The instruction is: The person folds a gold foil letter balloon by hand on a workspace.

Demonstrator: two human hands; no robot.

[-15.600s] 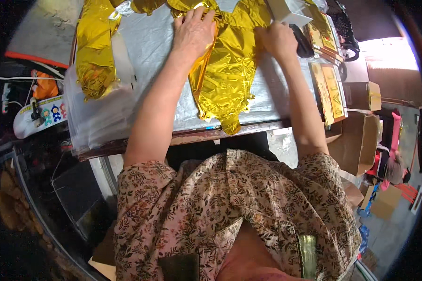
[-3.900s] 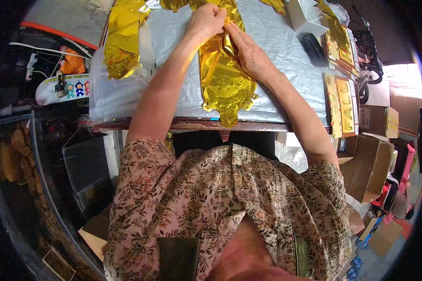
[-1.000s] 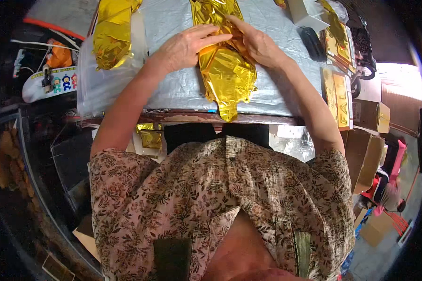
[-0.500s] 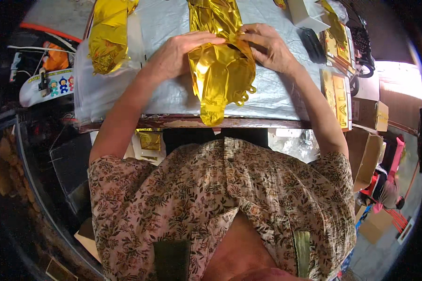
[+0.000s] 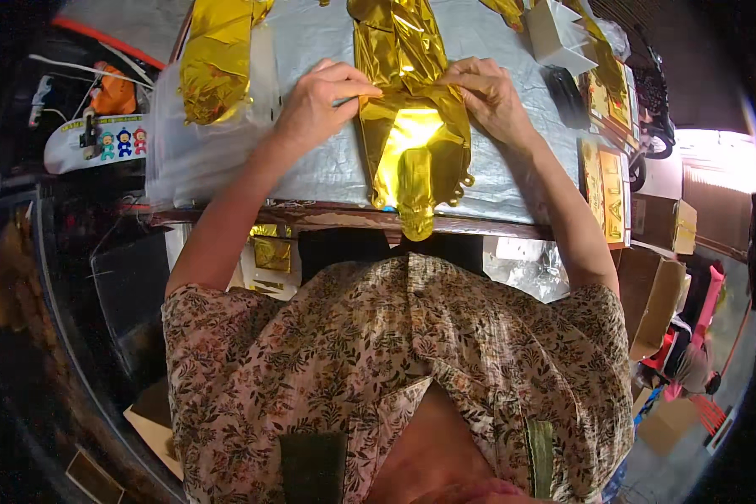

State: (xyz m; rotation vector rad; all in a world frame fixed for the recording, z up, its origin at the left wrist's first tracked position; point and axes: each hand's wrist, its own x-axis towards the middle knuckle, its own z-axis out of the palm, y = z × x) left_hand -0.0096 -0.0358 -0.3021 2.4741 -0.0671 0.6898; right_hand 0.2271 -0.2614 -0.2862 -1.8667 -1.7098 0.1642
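A flat gold foil balloon [image 5: 378, 151] lies lengthwise on the covered table, shiny and creased, with small ring tabs along its lower right edge. Its rounded tail hangs just over the table's front edge. My left hand [image 5: 326, 94] pinches the balloon's left edge between thumb and fingers. On the opposite edge, at about the same height, my right hand [image 5: 487, 91] pinches the foil with its fingertips. Between the two hands the foil is gathered in a crosswise fold. Another gold foil balloon [image 5: 217, 67] lies to the left.
Clear plastic sheets [image 5: 185, 160] lie under the left balloon. On the right are a white box [image 5: 559, 38], a dark case [image 5: 565, 94] and a printed gold package [image 5: 605, 189]. Cardboard boxes [image 5: 651, 294] stand beside the table at right. A white printed case [image 5: 67, 149] sits at far left.
The lower part of the balloon is now spread flatter and straighter. My left hand has shifted from lying across the foil to pinching its left edge. My right hand still grips the right edge.
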